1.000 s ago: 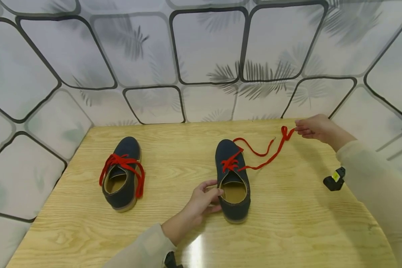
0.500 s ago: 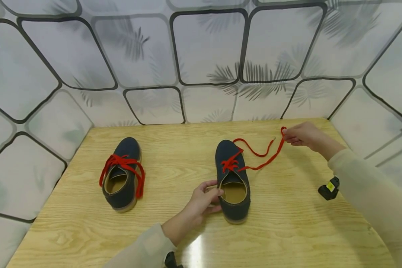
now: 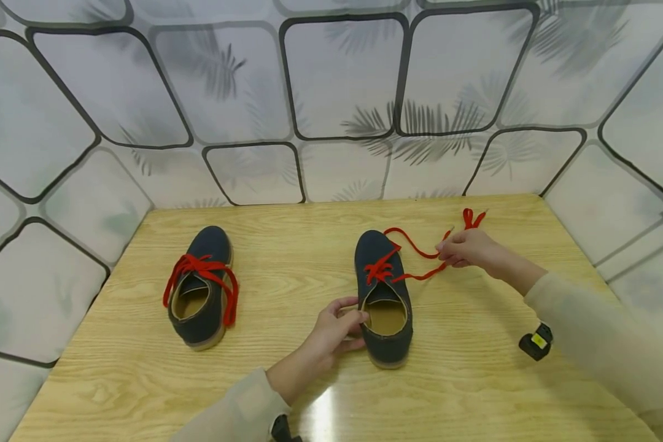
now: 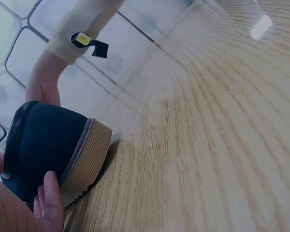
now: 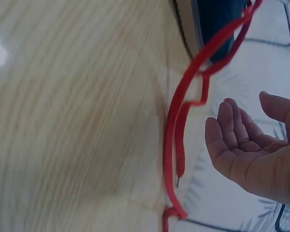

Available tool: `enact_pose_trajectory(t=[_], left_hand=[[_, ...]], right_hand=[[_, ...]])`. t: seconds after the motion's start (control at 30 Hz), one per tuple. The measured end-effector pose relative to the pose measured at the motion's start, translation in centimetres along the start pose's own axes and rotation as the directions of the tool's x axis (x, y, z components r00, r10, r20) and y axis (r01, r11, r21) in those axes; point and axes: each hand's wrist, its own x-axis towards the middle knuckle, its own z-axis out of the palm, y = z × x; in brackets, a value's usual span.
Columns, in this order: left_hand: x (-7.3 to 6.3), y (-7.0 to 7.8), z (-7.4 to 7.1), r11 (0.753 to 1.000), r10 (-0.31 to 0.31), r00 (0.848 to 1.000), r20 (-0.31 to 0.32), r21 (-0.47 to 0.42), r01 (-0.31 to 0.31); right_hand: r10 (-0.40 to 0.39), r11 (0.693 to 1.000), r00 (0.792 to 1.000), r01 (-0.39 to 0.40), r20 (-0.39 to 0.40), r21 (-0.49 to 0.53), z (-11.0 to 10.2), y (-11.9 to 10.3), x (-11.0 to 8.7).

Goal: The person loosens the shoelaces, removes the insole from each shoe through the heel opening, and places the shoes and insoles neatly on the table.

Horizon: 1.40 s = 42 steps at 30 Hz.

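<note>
A dark blue shoe (image 3: 389,351) with red laces stands toe away near the table's middle. At its left side my left hand (image 3: 325,341) grips the collar, thumb over the rim and fingers along the outside. The left wrist view shows those fingers (image 4: 52,193) on the blue upper, beside the ribbed tan sole. Two loose ends of the red shoelace (image 3: 420,277) trail right across the wood. My right hand (image 3: 472,250) overlaps them in the head view. From the right wrist, that hand (image 5: 261,150) has relaxed fingers, thumb apart, nothing held, with the lace beside it.
A second blue shoe (image 3: 210,242) with red laces stands on the left of the wooden table (image 3: 287,245). A patterned fabric wall (image 3: 342,80) encloses the table at the back and sides.
My right hand has moved left and nearer, from the lace's far end to above its middle. The shoelace lies as before. My left hand and both shoes have stayed put.
</note>
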Motion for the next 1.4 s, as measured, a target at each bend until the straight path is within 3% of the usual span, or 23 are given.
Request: enact_pose_trajectory(t=[0.2, 0.33, 0.43, 0.57, 0.63, 0.7, 0.8, 0.87, 0.93, 0.97, 1.03, 1.13, 1.4], left_hand=[[0.1, -0.1, -0.1, 1.000, 0.002, 1.000, 0.006, 0.000, -0.002], [0.2, -0.1, 0.0, 1.000, 0.009, 1.000, 0.008, 0.001, -0.009], [0.2, -0.1, 0.0, 1.000, 0.016, 1.000, 0.010, 0.003, -0.016], [0.3, -0.1, 0.0, 1.000, 0.023, 1.000, 0.015, 0.006, -0.023], [0.4, -0.1, 0.0, 1.000, 0.023, 1.000, 0.018, 0.008, -0.023], [0.3, 0.0, 0.0, 1.000, 0.023, 1.000, 0.021, 0.010, -0.023], [0.4, 0.0, 0.0, 1.000, 0.021, 1.000, 0.023, 0.010, -0.021], [0.3, -0.1, 0.0, 1.000, 0.021, 1.000, 0.023, 0.010, -0.021], [0.3, -0.1, 0.0, 1.000, 0.019, 1.000, 0.022, 0.011, -0.020], [0.3, -0.1, 0.0, 1.000, 0.019, 1.000, 0.022, 0.014, -0.019], [0.2, -0.1, 0.0, 1.000, 0.018, 1.000, 0.023, 0.017, -0.018], [0.3, -0.2, 0.0, 1.000, 0.012, 1.000, 0.024, 0.020, -0.012], [0.2, -0.2, 0.0, 1.000, 0.018, 1.000, 0.020, 0.000, -0.019]], right_hand=[[-0.072, 0.997, 0.997, 0.072, -0.011, -0.023, 2.7, -1.5, -1.2], [-0.154, 0.983, 0.986, 0.146, -0.068, -0.112, 4.5, -2.6, -2.2], [-0.239, 0.954, 0.963, 0.209, -0.122, -0.217, 5.9, -3.1, -3.0], [-0.379, 0.886, 0.909, 0.302, -0.173, -0.351, 8.0, -3.5, -4.0], [-0.477, 0.823, 0.859, 0.361, -0.187, -0.438, 8.9, -3.5, -4.4], [-0.603, 0.719, 0.777, 0.430, -0.182, -0.546, 9.7, -3.4, -4.6], [-0.790, 0.492, 0.600, 0.492, -0.130, -0.718, 10.7, -3.2, -4.7], [-0.868, 0.351, 0.490, 0.493, -0.079, -0.796, 11.2, -3.1, -4.6], [-0.904, 0.260, 0.426, 0.487, -0.033, -0.834, 11.6, -3.0, -4.5], [-0.912, 0.235, 0.410, 0.490, -0.016, -0.840, 11.7, -2.9, -4.5], [-0.918, 0.201, 0.396, 0.484, 0.008, -0.852, 12.0, -2.8, -4.5], [-0.914, 0.191, 0.406, 0.477, 0.022, -0.858, 12.3, -2.6, -4.5], [-0.850, 0.190, 0.525, 0.382, 0.043, -0.905, 12.9, -3.4, -4.1]])
